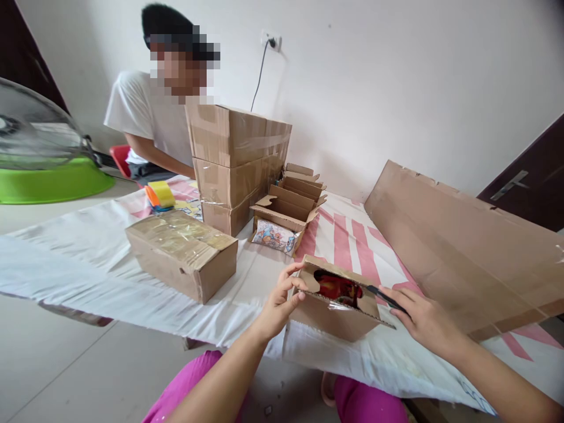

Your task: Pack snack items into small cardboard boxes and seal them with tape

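Observation:
A small cardboard box sits at the table's near edge, its top partly open. Through the gap shows something red and shiny; most of it is hidden. My left hand grips the box's left end, thumb on the near side and fingers over the top edge. In my right hand is a slim black tool, apparently a box cutter, its tip at the right end of the opening. A loose flap edge sticks out at the right, below that hand.
A taped carton lies left, before stacked cartons. Open boxes and a printed packet stand behind. A large cardboard sheet leans right. A person sits behind the stack; a green-based fan stands left.

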{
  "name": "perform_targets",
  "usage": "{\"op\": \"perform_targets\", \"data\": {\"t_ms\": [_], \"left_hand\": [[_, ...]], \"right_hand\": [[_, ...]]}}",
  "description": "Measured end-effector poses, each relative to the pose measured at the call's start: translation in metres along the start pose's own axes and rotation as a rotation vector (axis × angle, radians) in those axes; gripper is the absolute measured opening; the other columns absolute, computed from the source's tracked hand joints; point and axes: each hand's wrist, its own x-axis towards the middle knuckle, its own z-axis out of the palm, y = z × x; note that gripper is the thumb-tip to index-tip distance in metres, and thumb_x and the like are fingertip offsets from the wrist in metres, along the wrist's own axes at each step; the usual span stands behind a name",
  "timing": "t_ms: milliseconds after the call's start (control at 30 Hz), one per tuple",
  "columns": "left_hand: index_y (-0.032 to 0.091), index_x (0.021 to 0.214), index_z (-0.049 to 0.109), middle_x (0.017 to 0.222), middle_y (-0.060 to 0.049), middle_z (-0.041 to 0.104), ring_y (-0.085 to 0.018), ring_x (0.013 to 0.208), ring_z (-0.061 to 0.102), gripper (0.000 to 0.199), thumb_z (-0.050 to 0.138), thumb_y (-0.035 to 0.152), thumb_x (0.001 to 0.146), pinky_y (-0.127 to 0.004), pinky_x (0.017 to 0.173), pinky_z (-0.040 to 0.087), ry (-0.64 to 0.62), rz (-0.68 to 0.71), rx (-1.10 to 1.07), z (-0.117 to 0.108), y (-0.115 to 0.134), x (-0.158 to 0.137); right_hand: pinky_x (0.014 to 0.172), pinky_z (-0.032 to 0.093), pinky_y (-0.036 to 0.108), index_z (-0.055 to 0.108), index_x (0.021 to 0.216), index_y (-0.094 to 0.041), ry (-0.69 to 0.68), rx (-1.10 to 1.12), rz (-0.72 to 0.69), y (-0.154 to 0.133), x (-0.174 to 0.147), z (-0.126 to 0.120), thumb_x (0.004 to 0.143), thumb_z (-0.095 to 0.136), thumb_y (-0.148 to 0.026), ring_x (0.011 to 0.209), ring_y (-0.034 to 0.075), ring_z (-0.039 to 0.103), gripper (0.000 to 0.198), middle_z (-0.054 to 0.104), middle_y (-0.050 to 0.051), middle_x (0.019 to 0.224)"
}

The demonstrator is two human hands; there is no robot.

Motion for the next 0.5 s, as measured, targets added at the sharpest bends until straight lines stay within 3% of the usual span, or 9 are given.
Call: {"op": "perform_targets", "data": {"t_ms": [100,200,300,400,500], "left_hand": [[0.02,0.069,0.066,0.14,-0.011,0.045,-0.03,0.127,0.047,0.017,0.061,0.03,0.082,-0.049,0.103,0.042,-0.047,-0.018,-0.021,-0.001,0.002,-0.002],[0.021,0.055,0.065,0.133,-0.009,0.049,-0.028,0.125,0.049,0.024,0.056,0.015,0.077,-0.049,0.106,0.039,-0.027,-0.025,0.024,0.002,0.0,-0.003],[0.021,0.055,0.066,0.122,-0.01,0.054,-0.026,0.118,0.054,0.026,0.052,0.011,0.074,-0.045,0.102,0.044,-0.009,-0.03,0.032,0.002,-0.003,-0.002],[0.02,0.067,0.067,0.108,-0.01,0.06,-0.022,0.104,0.061,0.02,0.051,0.012,0.076,-0.04,0.093,0.05,0.126,-0.081,-0.001,-0.002,-0.012,0.001],[0.019,0.077,0.062,0.088,-0.005,0.064,-0.018,0.088,0.063,0.016,0.049,0.011,0.074,-0.034,0.082,0.053,0.33,-0.229,-0.026,-0.009,-0.029,0.007]], "right_hand": [[0.073,0.059,0.031,0.05,0.133,-0.029,-0.008,0.099,0.122,0.012,-0.006,0.012,0.094,0.045,-0.025,0.096,0.02,0.068,0.04,0.067,0.004,0.115],[0.084,0.057,0.035,0.048,0.135,-0.026,0.063,0.161,0.26,0.025,-0.012,0.033,0.093,0.046,-0.029,0.108,0.022,0.065,0.042,0.065,0.007,0.124],[0.089,0.056,0.041,0.049,0.133,-0.019,0.134,0.189,0.394,0.032,-0.018,0.064,0.092,0.044,-0.033,0.112,0.026,0.064,0.043,0.064,0.013,0.127],[0.085,0.058,0.041,0.051,0.133,-0.017,0.085,0.202,0.406,0.033,-0.029,0.099,0.089,0.044,-0.029,0.109,0.028,0.065,0.046,0.066,0.015,0.122],[0.08,0.06,0.039,0.057,0.128,-0.026,-0.001,0.203,0.304,0.032,-0.042,0.129,0.084,0.042,-0.017,0.103,0.026,0.069,0.047,0.071,0.007,0.114]]}}
